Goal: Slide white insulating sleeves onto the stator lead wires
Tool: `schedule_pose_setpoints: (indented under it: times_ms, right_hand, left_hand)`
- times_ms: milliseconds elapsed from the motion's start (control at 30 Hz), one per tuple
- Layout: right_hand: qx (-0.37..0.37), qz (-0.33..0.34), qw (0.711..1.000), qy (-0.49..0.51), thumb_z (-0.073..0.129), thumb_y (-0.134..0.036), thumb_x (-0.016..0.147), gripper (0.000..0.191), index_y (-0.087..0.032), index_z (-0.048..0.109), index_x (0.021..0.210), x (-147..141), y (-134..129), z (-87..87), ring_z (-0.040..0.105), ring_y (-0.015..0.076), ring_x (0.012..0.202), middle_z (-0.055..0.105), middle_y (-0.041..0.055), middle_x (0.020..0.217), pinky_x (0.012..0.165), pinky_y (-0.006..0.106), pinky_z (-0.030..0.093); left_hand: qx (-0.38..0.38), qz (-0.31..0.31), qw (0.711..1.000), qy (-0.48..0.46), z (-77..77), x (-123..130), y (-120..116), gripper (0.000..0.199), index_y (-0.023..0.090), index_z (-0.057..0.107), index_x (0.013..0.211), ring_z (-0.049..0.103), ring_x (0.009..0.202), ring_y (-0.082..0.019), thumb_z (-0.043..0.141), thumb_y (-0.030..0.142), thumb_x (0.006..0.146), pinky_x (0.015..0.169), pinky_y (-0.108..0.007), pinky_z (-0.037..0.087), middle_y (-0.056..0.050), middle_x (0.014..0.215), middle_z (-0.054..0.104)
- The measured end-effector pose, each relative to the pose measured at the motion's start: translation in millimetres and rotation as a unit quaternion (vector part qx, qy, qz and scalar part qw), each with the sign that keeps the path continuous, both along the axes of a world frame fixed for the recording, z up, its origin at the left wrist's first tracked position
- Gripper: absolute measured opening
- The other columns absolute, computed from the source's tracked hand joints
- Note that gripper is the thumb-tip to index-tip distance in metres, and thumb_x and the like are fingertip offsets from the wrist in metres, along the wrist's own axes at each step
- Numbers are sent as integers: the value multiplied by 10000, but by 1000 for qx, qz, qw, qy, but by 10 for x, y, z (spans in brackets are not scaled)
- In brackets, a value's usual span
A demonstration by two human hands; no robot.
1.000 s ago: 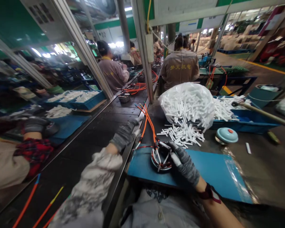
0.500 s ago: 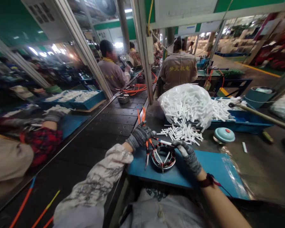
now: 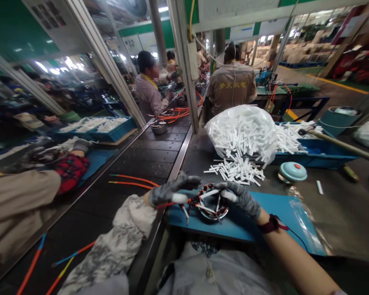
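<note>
A round wound coil ring (image 3: 213, 213) with white sleeves and orange leads lies on the blue mat (image 3: 273, 213). My left hand (image 3: 174, 192), in a grey glove, is at the ring's left with its fingers stretched out and apart from the thumb; orange wires (image 3: 135, 182) pass beneath it, their tips over the dark conveyor. My right hand (image 3: 241, 198), also gloved, is at the ring's upper right, thumb and fingers pinched at the end of a white sleeve (image 3: 209, 194). Loose white tubes (image 3: 238, 170) are heaped just behind the ring.
Behind the heap stands a clear bag of white tubes (image 3: 242, 131) beside a blue tray (image 3: 332, 157). A round light-blue container (image 3: 292, 172) is at the right. The conveyor (image 3: 110, 217) runs along the left, with a co-worker's plaid sleeve (image 3: 71, 172) beyond it.
My left hand has moved left and down and opened, and the orange wires now lie leftward over the conveyor. My right hand has shifted slightly left, towards the ring, with the sleeve.
</note>
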State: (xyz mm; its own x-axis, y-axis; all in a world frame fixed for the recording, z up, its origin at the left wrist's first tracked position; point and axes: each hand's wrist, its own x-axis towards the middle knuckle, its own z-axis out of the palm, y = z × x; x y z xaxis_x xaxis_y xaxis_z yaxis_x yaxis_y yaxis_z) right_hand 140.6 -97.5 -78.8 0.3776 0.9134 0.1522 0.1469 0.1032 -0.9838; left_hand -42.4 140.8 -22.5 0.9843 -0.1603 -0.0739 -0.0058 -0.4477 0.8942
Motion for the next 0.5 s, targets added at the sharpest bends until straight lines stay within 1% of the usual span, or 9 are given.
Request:
schedule_pose_setpoints:
  times_ms: [33, 67, 100, 133, 200, 267, 367, 433, 500]
  right_hand:
    - [-8, -6, 1000, 4, 634, -483, 863, 370, -247, 702, 1140, -18, 31, 3, 663, 221, 1009, 722, 51, 1107, 925, 383, 528]
    - [-15, -13, 1000, 7, 622, -484, 872, 377, -244, 699, 1151, -32, 54, 8, 663, 226, 1019, 720, 54, 1121, 938, 393, 523]
    - [-20, -20, 1000, 9, 616, -483, 877, 378, -240, 699, 1153, -38, 62, 14, 663, 231, 1030, 719, 57, 1131, 952, 403, 517]
    - [-21, -25, 999, 13, 620, -481, 875, 378, -238, 697, 1154, -35, 54, 19, 662, 235, 1041, 718, 59, 1139, 963, 411, 512]
    - [-8, -28, 999, 23, 663, -478, 845, 404, -249, 682, 1177, -5, -6, 23, 652, 243, 1079, 707, 58, 1175, 985, 424, 501]
    - [13, -16, 999, 33, 699, -490, 811, 450, -269, 669, 1202, 40, -87, 24, 630, 251, 1135, 688, 54, 1225, 1018, 435, 478]
    - [10, -1, 999, 38, 687, -524, 808, 462, -277, 678, 1199, 87, -130, 36, 610, 257, 1173, 681, 57, 1241, 1054, 450, 444]
    - [-7, -6, 999, 43, 669, -550, 809, 472, -262, 692, 1182, 104, -76, 60, 621, 258, 1146, 704, 61, 1188, 1045, 449, 446]
    - [-32, -4, 998, 47, 658, -585, 795, 492, -235, 716, 1136, 123, 17, 98, 638, 255, 1089, 730, 62, 1102, 1011, 435, 465]
  left_hand:
    - [28, 42, 999, -14, 28, 102, -118, 647, 208, 415, 1451, 559, 1236, -263, 587, 431, 869, 1008, -382, 467, -103, 1371, 570]
    - [83, 65, 994, -25, 37, 219, -257, 611, 220, 479, 1404, 593, 1179, -249, 624, 436, 851, 992, -372, 477, -82, 1306, 617]
    - [146, 68, 986, -40, 28, 340, -402, 585, 231, 539, 1348, 622, 1116, -243, 669, 445, 819, 973, -370, 487, -65, 1234, 658]
    - [220, 58, 973, -44, 5, 451, -540, 523, 232, 569, 1318, 632, 1090, -245, 654, 434, 842, 975, -384, 485, -65, 1198, 676]
    - [364, 107, 924, -45, -56, 611, -747, 377, 203, 631, 1234, 654, 1025, -263, 588, 375, 901, 950, -432, 497, -95, 1123, 705]
    - [444, 142, 883, -55, -105, 664, -825, 325, 187, 637, 1224, 657, 1026, -261, 519, 300, 943, 942, -432, 506, -110, 1130, 704]
    - [462, 135, 871, -99, -103, 608, -753, 336, 192, 616, 1262, 640, 1090, -218, 473, 239, 961, 966, -350, 499, -93, 1207, 676]
    - [457, 115, 875, -113, -39, 554, -674, 328, 191, 628, 1244, 636, 1101, -199, 470, 238, 961, 981, -317, 488, -83, 1203, 675]
    - [454, 97, 880, -101, 71, 522, -630, 301, 192, 662, 1181, 654, 1050, -197, 481, 252, 948, 960, -320, 500, -75, 1130, 698]
